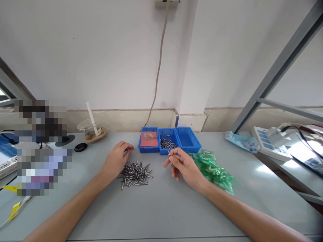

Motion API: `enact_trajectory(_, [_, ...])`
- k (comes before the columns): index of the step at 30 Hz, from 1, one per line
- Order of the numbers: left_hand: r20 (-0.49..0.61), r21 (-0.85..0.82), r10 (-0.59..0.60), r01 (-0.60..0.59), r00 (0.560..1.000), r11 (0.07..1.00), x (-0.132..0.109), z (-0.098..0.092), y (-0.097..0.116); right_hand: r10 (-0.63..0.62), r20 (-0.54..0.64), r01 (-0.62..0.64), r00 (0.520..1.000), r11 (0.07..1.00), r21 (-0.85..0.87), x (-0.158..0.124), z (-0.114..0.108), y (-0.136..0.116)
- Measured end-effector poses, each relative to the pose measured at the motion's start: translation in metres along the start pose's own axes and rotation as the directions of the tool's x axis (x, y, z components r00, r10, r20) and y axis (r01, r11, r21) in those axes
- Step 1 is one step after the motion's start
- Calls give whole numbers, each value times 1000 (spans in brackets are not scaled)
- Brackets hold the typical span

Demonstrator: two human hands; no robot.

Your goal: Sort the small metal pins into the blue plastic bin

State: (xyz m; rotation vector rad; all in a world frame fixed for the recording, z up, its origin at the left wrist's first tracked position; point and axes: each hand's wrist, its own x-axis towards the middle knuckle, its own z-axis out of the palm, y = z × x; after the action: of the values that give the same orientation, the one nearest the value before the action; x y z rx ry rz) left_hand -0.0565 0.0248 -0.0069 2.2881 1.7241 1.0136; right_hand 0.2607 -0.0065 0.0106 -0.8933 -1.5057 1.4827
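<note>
My left hand [116,158] is closed in a pinch, with the thin tip of a small metal pin [134,149] poking out past the fingers. Just below it, a loose pile of similar metal pins [136,174] lies on the grey table [151,215]. My right hand [183,164] is pinched too, in front of the blue bins; a small pale bit shows at its fingertips, too small to name. Behind that hand, the middle blue bin [163,151] holds several thin metal pins [166,143].
The left blue bin [148,150] holds a pink packet [148,138]; a right blue bin [188,139] adjoins. Green plastic bags [214,171] lie beside my right forearm. Farther out are a lidded cup [89,127], a black round cap [80,147], a blue packet [242,142] and a power strip [270,143].
</note>
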Motion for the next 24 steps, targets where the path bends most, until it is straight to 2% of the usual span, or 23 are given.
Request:
enact_trajectory(15, [42, -44, -136, 138, 990, 989, 3, -13, 13, 8, -96, -30, 995, 973, -230, -7, 3, 4])
enact_trajectory(24, [63, -29, -53, 55, 997, 998, 2, -10, 12, 2, -104, -32, 995, 958, -285, -5, 1, 3])
